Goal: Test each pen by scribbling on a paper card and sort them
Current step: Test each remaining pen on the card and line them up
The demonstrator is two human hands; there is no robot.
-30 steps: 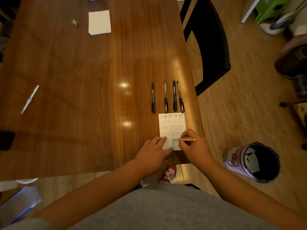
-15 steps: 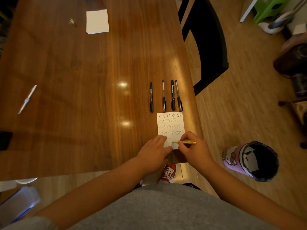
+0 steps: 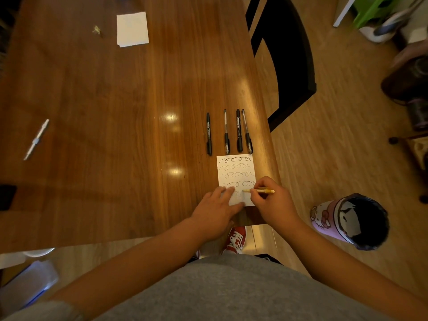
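Card (image 3: 236,172) near table (image 3: 115,100) edge; right hand (image 3: 274,206) pinches yellow pen (image 3: 264,191), left hand (image 3: 215,212) flat on card.

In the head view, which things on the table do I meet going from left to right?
Pale pen → small scrap → blank white paper → thin black marker → clear pen → thick black marker → second clear pen. The paper card overlaps the row, so it is omitted.
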